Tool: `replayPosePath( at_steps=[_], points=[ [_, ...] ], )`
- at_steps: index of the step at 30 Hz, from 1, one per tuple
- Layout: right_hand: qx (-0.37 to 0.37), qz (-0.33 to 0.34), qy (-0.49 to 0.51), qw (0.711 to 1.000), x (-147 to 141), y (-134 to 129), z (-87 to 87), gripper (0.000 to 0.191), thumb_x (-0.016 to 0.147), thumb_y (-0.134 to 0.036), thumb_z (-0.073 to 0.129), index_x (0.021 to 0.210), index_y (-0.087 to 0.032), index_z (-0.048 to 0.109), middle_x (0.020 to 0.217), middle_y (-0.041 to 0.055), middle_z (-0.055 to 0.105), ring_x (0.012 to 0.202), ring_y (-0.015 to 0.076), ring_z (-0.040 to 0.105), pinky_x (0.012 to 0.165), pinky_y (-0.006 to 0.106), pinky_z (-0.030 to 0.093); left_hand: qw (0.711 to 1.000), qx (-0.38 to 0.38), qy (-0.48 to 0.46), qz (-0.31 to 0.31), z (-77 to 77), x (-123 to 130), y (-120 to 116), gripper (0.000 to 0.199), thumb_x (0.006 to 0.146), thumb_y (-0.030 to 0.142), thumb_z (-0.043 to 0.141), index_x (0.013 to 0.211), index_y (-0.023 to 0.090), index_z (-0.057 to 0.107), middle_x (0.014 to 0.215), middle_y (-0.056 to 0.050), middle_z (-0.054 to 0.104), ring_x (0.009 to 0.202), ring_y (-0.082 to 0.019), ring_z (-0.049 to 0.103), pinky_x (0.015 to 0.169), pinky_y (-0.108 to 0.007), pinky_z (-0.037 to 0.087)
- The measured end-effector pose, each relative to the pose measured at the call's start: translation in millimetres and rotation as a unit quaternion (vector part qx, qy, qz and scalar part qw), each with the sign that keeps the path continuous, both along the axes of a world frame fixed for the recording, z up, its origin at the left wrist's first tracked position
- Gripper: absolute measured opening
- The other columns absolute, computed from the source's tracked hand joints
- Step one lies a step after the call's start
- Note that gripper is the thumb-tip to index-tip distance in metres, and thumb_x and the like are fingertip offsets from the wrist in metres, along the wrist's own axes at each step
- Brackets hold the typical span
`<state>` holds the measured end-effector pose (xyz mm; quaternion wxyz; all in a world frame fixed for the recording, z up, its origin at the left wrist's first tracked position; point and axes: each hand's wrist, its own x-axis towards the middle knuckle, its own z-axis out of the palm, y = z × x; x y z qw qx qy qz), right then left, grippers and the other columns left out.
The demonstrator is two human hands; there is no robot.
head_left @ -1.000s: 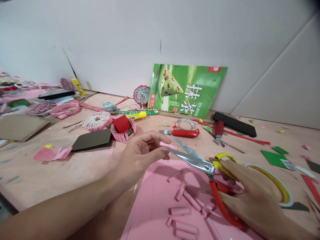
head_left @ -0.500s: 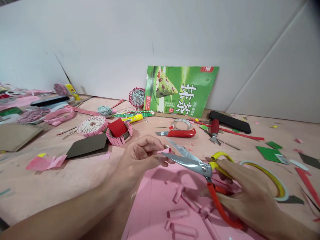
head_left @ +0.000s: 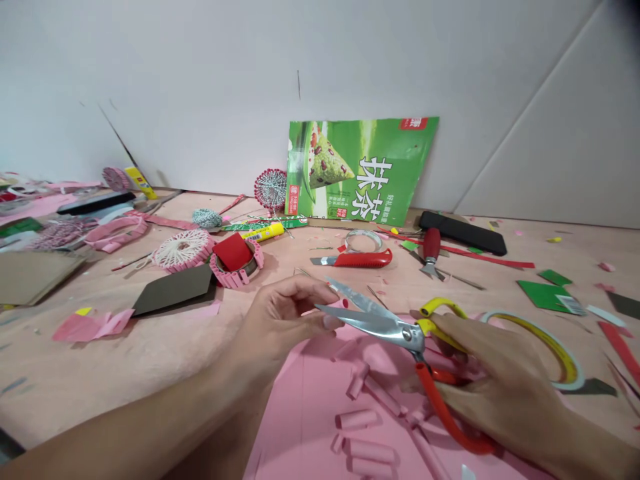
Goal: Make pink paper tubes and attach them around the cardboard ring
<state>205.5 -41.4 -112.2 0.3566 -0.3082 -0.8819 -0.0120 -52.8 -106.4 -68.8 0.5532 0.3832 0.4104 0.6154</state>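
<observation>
My right hand (head_left: 495, 380) grips the scissors (head_left: 406, 333) by their yellow and red handles, with the metal blades parted and pointing left. My left hand (head_left: 295, 310) pinches a small rolled pink paper tube (head_left: 344, 304). Only the tube's end shows, between the scissor blades; my fingers hide the remainder. Below both hands, several rolled pink paper pieces (head_left: 370, 451) lie on a pink paper sheet (head_left: 290, 427).
Beyond my hands lie a red box cutter (head_left: 363, 259), a clear tape roll (head_left: 364, 241), a red-handled scraper (head_left: 431, 250) and a black case (head_left: 463, 232). Yellow tape (head_left: 555, 347) is right. A green carton panel (head_left: 360, 170) leans on the wall. A pink-rimmed ring (head_left: 237, 260) stands left.
The pink tube in my left hand now shows only its reddish end, where more of its side showed before. The view has shifted slightly. The scissor blades stay apart.
</observation>
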Motion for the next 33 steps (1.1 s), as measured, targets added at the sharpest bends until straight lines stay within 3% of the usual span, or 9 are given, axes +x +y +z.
replayPosePath(
  at_steps=[5, 12, 29, 33],
  points=[
    [0.053, 0.03, -0.018, 0.998, -3.1, 0.5, 3.0, 0.039, 0.089, -0.047, 0.062, 0.064, -0.024, 0.042, 0.051, -0.0081, 0.039, 0.041, 0.0086, 0.032, 0.043, 0.024, 0.029, 1.0, -0.013, -0.01, -0.001, -1.2, -0.4, -0.7, 0.025, 0.059, 0.003, 0.094, 0.075, 0.018, 0.081, 0.08, -0.002, 0.077, 0.069, -0.011, 0.071, 0.066, -0.017, 0.057],
    [0.025, 0.037, -0.031, 0.999, -1.9, 2.4, -2.0, 0.04, 0.084, -0.045, 0.069, 0.067, -0.025, 0.039, 0.054, -0.0084, 0.04, 0.045, 0.0092, 0.032, 0.044, 0.025, 0.028, 1.0, 0.008, 0.001, 0.009, -5.4, -3.1, -2.1, 0.018, 0.069, 0.008, 0.091, 0.077, 0.02, 0.08, 0.082, -0.001, 0.077, 0.071, -0.011, 0.071, 0.067, -0.017, 0.059],
    [0.035, 0.045, -0.005, 0.998, -1.8, -0.3, 3.3, 0.052, 0.094, -0.054, 0.063, 0.057, -0.022, 0.045, 0.047, -0.006, 0.034, 0.039, 0.0079, 0.03, 0.038, 0.023, 0.028, 0.998, -0.011, 0.044, 0.049, -7.3, -1.8, -2.4, 0.018, 0.067, 0.011, 0.092, 0.077, 0.017, 0.077, 0.077, -0.002, 0.075, 0.072, -0.014, 0.07, 0.066, -0.021, 0.057],
    [0.023, 0.061, 0.008, 0.998, -1.2, -0.3, 5.8, 0.051, 0.098, -0.047, 0.06, 0.056, -0.02, 0.049, 0.045, -0.0058, 0.035, 0.037, 0.0067, 0.032, 0.037, 0.02, 0.029, 0.999, -0.015, 0.028, 0.043, -9.4, -2.7, -1.4, 0.02, 0.067, 0.012, 0.093, 0.075, 0.018, 0.076, 0.077, -0.001, 0.075, 0.072, -0.013, 0.071, 0.069, -0.02, 0.057]
  ],
)
